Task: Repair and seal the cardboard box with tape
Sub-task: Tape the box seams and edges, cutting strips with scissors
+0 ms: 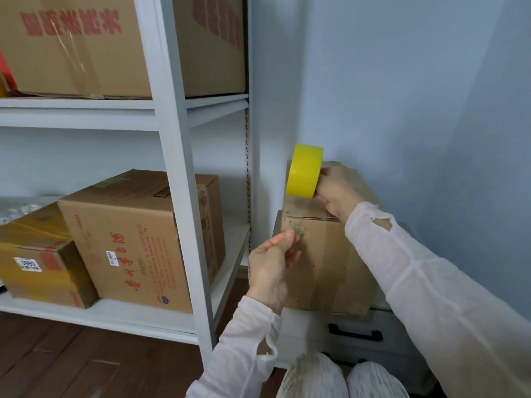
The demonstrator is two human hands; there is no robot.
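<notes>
L grip pinches tape end at box front; R grip holds yellow roll at its top.

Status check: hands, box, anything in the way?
Left grip pinches tape end at cardboard box front. Right grip holds yellow tape roll upright on box top. Box sits on drawer unit; shelf post close left, nothing blocking.

Brown cardboard box upright, yellow tape roll on edge atop it
</notes>
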